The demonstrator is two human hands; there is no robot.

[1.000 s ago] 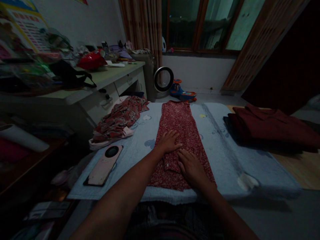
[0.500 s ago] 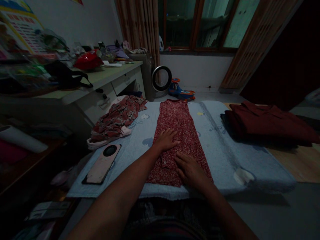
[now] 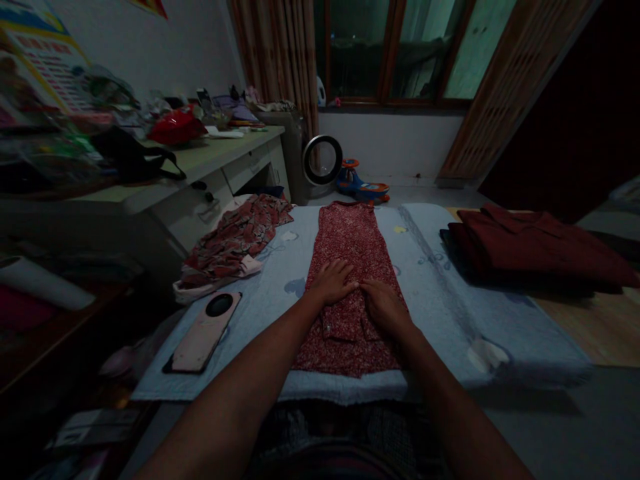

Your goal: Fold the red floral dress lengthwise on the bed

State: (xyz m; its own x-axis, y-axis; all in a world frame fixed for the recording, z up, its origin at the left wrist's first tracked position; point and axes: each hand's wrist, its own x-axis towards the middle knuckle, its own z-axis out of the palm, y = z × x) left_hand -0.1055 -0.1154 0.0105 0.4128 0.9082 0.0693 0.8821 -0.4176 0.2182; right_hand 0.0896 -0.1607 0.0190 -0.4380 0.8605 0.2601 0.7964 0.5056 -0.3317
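Note:
A red patterned garment (image 3: 350, 247), folded into a long narrow strip, lies along the middle of a light blue padded mat (image 3: 440, 293). My left hand (image 3: 333, 282) rests flat on the garment's middle, fingers spread. My right hand (image 3: 384, 303) lies flat on the cloth right beside it, the fingertips almost meeting. Neither hand grips the fabric.
A pink phone (image 3: 203, 333) lies on the mat's left near corner. A crumpled patterned cloth (image 3: 233, 240) sits at the mat's left edge. Folded dark red clothes (image 3: 535, 250) lie to the right. A cluttered desk (image 3: 200, 160) stands left, a round fan (image 3: 323, 160) and a toy car (image 3: 363, 187) beyond.
My right hand has slid forward along the garment, from near its lower end up beside my left hand. The left hand has barely moved.

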